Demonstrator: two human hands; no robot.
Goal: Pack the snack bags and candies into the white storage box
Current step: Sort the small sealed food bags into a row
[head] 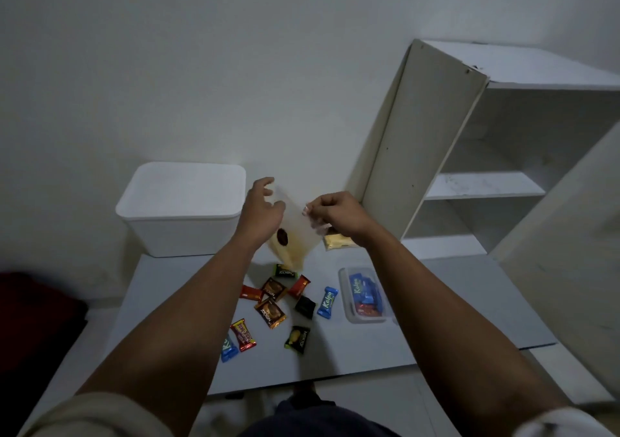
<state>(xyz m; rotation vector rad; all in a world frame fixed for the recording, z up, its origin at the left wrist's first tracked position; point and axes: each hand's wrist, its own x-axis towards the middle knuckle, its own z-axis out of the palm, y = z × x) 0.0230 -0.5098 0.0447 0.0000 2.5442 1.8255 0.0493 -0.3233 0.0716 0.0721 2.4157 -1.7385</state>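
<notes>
Both hands raised above the far part of the counter point(436, 302), sharing one pale translucent snack bag point(295, 232). Left hand point(263, 210) at the bag's upper left edge, fingers loosely curled and part open, thumb against the film; whether a firm grip or only steadying, cannot tell. Right hand point(339, 213) closed in a pinch on the bag's upper right edge. Bag hanging tilted, long axis running from about 11 o'clock at the top to 5 o'clock at the bottom, lower end pointing down toward the counter, a dark round item showing through near its lower left.

Just under the right wrist, at 3 o'clock of the bag's bottom, a second yellowish snack bag point(335, 242) lying on the counter, partly hidden.

At 9 o'clock of the hands, the white storage box point(181, 208), lid on, at the far left corner of the counter against the wall.

At 6 o'clock of the held bag, loose wrapped candies point(271, 312) scattered flat: brown, orange-red, black, green-black and blue wrappers, long axes pointing every which way. At 4 o'clock, a clear plastic tub point(364, 295) holding more blue and red wrappers, long side running toward and away from the person.

At 2 o'clock, a white open shelf unit point(486, 185) against the wall
</notes>
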